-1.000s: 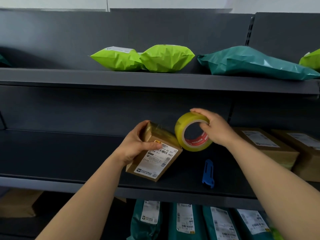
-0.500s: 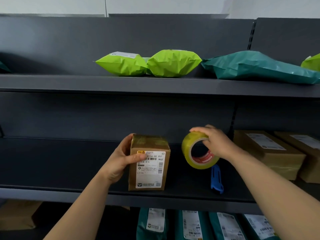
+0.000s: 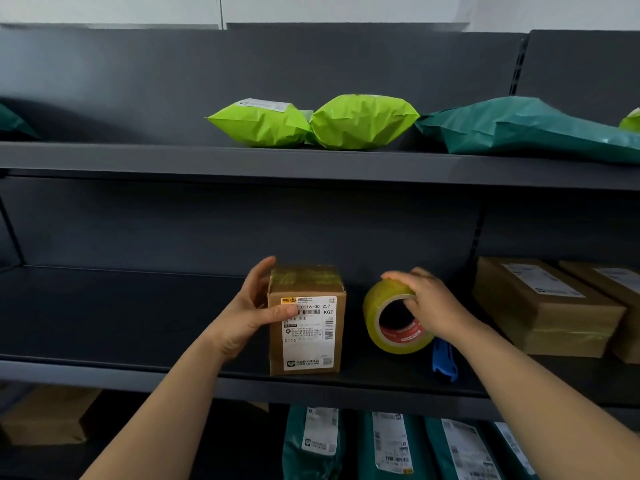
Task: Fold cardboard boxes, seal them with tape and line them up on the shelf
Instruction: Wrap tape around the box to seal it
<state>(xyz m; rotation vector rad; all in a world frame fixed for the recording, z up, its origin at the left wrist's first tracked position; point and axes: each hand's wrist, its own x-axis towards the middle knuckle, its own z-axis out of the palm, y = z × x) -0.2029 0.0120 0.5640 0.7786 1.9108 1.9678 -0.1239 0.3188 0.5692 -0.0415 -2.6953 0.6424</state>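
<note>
A small taped cardboard box (image 3: 306, 341) with a white shipping label stands upright on the dark middle shelf (image 3: 121, 341). My left hand (image 3: 252, 310) grips its left side, thumb across the front and fingers behind. To its right a roll of yellowish clear tape (image 3: 388, 320) stands on edge on the shelf. My right hand (image 3: 429, 306) holds the roll from above and the right, fingers curled over its rim.
A blue box cutter (image 3: 445, 365) lies just right of the tape. Two larger sealed boxes (image 3: 543, 306) sit at the shelf's right end. Green and teal mailer bags (image 3: 360, 121) lie on the upper shelf, with several teal bags (image 3: 391, 445) and a box (image 3: 45, 417) below.
The box went from tilted in the air to standing upright on the shelf. The tape roll came down to the shelf beside it.
</note>
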